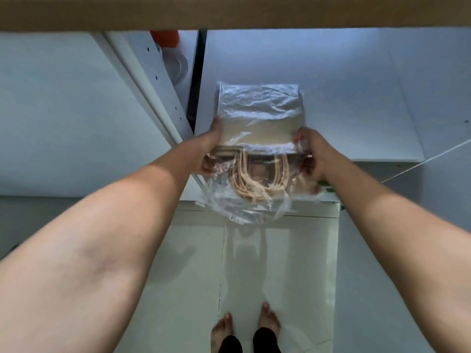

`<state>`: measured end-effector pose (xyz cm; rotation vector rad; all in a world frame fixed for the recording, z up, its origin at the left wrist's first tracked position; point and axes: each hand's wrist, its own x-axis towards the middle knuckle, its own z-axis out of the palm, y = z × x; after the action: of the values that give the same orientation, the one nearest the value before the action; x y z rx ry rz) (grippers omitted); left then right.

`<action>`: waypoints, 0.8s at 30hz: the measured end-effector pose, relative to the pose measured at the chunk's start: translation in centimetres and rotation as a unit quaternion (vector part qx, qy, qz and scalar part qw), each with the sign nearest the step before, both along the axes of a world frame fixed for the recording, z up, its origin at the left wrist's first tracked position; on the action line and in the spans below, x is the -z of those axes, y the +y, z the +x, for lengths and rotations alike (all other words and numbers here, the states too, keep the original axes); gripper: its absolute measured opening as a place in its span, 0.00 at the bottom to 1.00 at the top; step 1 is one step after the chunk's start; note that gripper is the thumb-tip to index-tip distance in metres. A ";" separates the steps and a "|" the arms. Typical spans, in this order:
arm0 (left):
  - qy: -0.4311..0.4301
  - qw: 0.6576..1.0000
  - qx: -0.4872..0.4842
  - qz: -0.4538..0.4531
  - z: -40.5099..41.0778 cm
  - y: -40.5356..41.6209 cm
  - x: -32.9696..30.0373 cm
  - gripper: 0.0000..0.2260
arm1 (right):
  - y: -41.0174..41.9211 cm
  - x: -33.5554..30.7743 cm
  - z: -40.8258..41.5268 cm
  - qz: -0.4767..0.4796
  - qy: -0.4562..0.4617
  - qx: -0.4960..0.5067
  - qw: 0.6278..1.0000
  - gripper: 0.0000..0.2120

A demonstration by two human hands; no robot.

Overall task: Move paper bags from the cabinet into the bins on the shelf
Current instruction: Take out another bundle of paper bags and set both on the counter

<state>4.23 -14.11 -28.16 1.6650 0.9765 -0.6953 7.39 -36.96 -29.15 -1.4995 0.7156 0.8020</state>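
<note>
Both hands clamp a stack of paper bags (260,133) in clear plastic wrap (257,103): the left hand (211,149) on its left edge, the right hand (313,154) on its right. The stack seems to rest half on the white cabinet shelf (356,110), handles (257,179) hanging over the floor (280,263).

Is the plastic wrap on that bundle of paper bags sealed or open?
Open: the plastic wrap gapes loose at the near end, and the paper bags' handles spill into it.
</note>
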 end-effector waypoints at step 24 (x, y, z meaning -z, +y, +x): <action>0.020 0.981 0.016 -0.193 -15.6 -1.3 -3.5 0.18 | -3.3 -3.0 -19.9 0.067 -0.008 0.140 0.988 0.40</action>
<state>-11.36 -15.38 -24.66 1.3315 0.7858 -0.8818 -12.53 -40.30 -26.15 -1.2505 0.8233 0.6117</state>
